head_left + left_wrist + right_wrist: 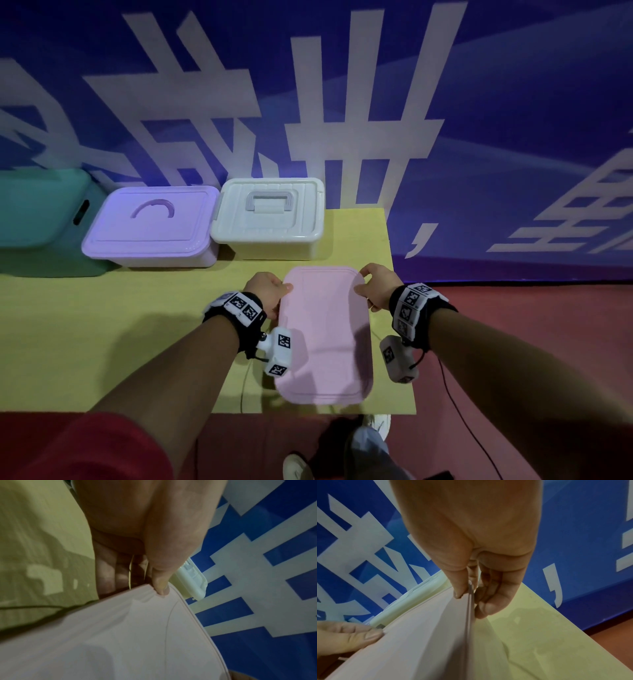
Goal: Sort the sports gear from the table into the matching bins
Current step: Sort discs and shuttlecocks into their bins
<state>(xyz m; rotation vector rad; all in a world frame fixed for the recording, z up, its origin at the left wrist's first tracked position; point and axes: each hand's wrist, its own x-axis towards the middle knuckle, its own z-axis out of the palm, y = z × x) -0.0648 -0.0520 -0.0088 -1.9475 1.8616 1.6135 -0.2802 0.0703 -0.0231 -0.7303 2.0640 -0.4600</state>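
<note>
While the yellow worktop carries everything, its back edge holds a row of closed bins: a teal bin at far left, a lilac bin beside it, then a white bin with a grey handle. Nearer the person, towards the right end, sits the pink lid, its long axis running away from the body, so its two long edges face left and right. No sports gear shows in any view; whether a box lies under the lid cannot be told.

Both hands are at the lid's far end, equally near it. The left hand pinches the left edge, thumb on top and fingers curled underneath. The right hand pinches the right edge the same way, thumb above, fingers below the rim. Since the grips lie opposite each other across the short width, the lid would likely move level, judging by this hold.
</note>
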